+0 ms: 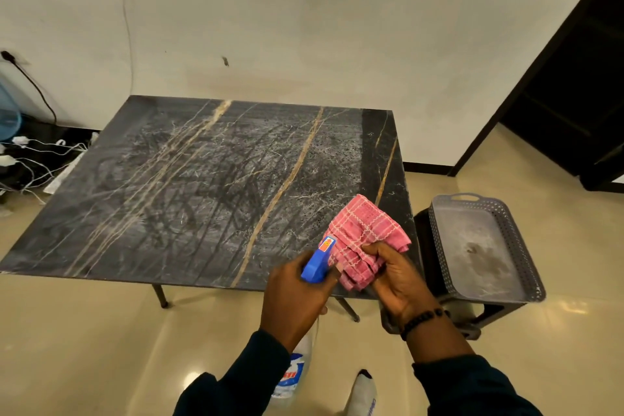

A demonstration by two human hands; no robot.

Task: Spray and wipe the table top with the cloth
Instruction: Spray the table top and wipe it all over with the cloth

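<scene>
A low table with a dark marble top and tan veins stands against the wall. Its surface shows dull smeared streaks and speckles. My left hand grips a spray bottle by its blue trigger head, nozzle pointing toward the table. The clear bottle body with its blue label hangs below my wrist. My right hand holds a bunched pink checked cloth over the table's near right corner, right beside the nozzle.
A grey perforated plastic basket sits on a dark stool right of the table. White cables and a power strip lie on the floor at left. A dark doorway opens at the far right. My foot shows below.
</scene>
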